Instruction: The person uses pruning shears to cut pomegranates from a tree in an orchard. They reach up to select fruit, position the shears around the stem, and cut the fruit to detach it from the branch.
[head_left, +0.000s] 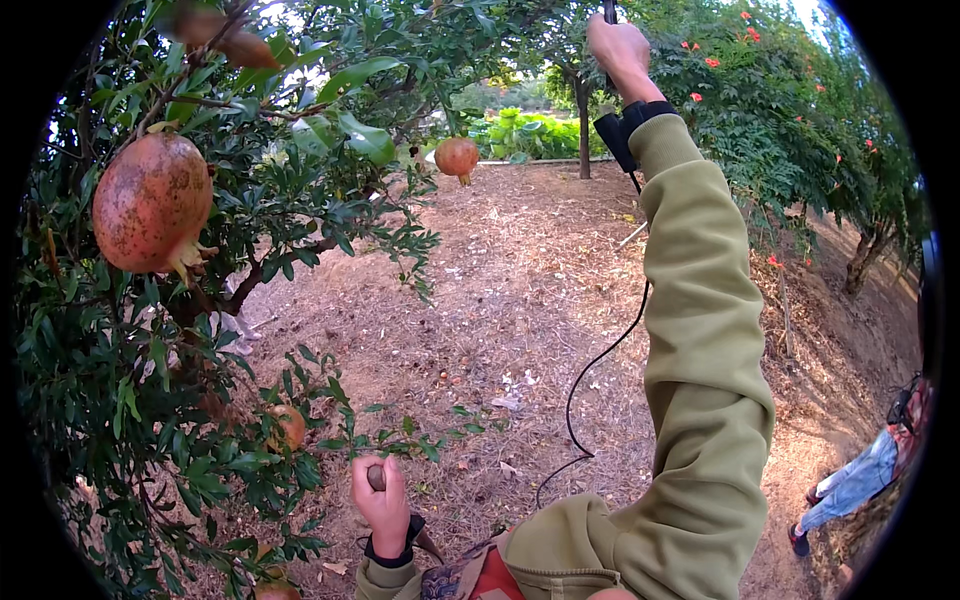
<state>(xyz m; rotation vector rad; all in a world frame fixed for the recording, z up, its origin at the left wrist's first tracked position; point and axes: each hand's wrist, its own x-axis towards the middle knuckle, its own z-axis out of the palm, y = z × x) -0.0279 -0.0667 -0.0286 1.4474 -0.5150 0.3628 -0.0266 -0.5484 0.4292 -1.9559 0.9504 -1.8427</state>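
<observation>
My right hand (621, 51) is raised high at the top of the view, its fingers closed around a dark rod (610, 10) whose upper part is cut off by the frame. Low in front of my body, my left hand (381, 495) grips a brown handle (376, 478); only its rounded end shows, and the rest is hidden. A large speckled pomegranate (154, 202) hangs at the upper left, close to the camera. Farther off hangs a smaller pomegranate (456, 157). Another pomegranate (285, 427) is partly behind leaves, left of my left hand.
Pomegranate branches (259, 277) fill the left side. A black cable (574, 405) hangs from the device (616, 141) on my right wrist. Dry litter covers the ground (465, 322). A person in jeans (851, 480) stands at right, near a red-flowered shrub (780, 127).
</observation>
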